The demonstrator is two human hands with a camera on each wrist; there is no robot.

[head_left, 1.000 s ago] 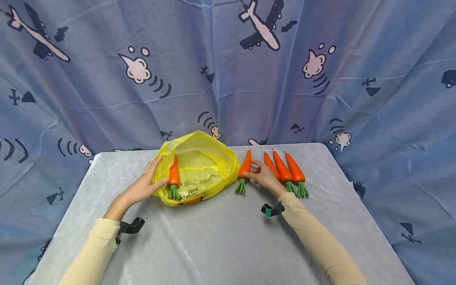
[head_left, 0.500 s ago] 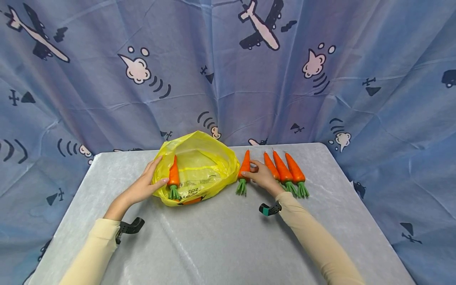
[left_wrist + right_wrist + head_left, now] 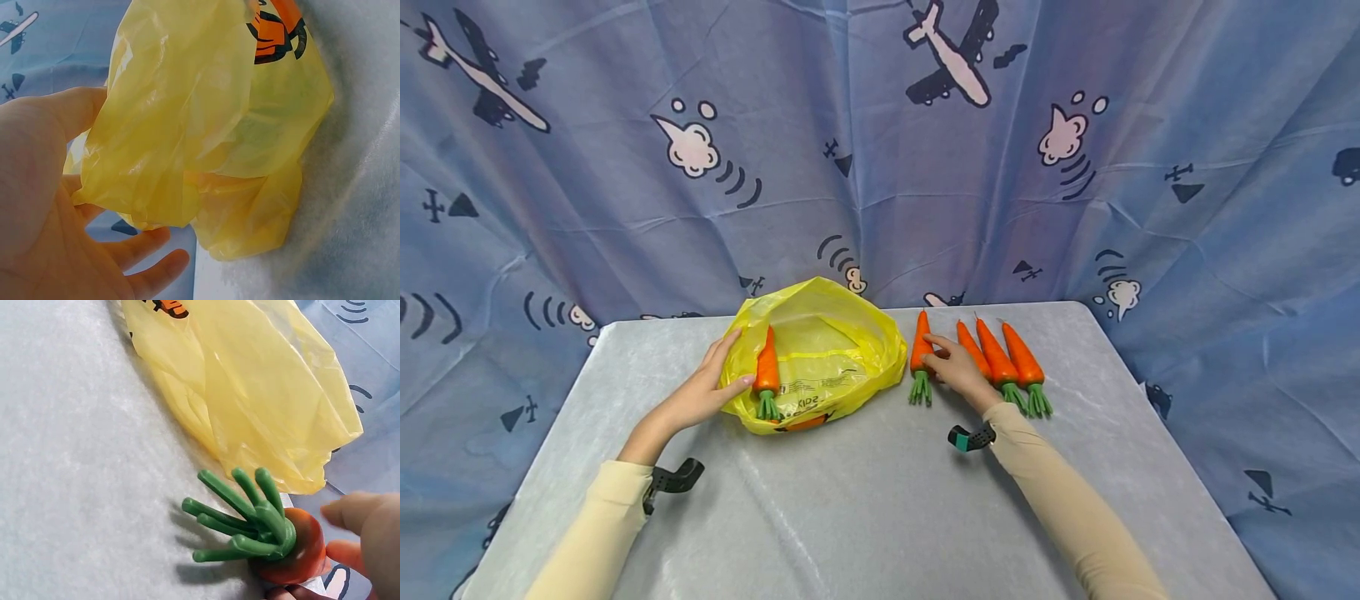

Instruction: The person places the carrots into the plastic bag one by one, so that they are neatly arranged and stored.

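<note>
A yellow plastic bag (image 3: 820, 333) stands with its mouth open, a toy carrot (image 3: 767, 371) with green stems inside it. My left hand (image 3: 703, 387) rests at the bag's left rim, thumb and fingers spread; in the left wrist view yellow film partly covers the thumb and a finger. To the right of the bag, my right hand (image 3: 955, 367) holds another toy carrot (image 3: 921, 354) from its right side, thumb and fingertips at its body. The right wrist view shows its green stems (image 3: 244, 525) over the table and fingers close around its orange body.
Several more toy carrots (image 3: 997, 360) lie side by side to the right of my right hand. All stand on a pale grey table (image 3: 850, 517). A blue patterned curtain (image 3: 880, 167) hangs behind the back edge.
The carrot at my right hand first shifts slightly left with the hand, then right, and now stands straighter and farther from the bag. My left hand and the bag stay put.
</note>
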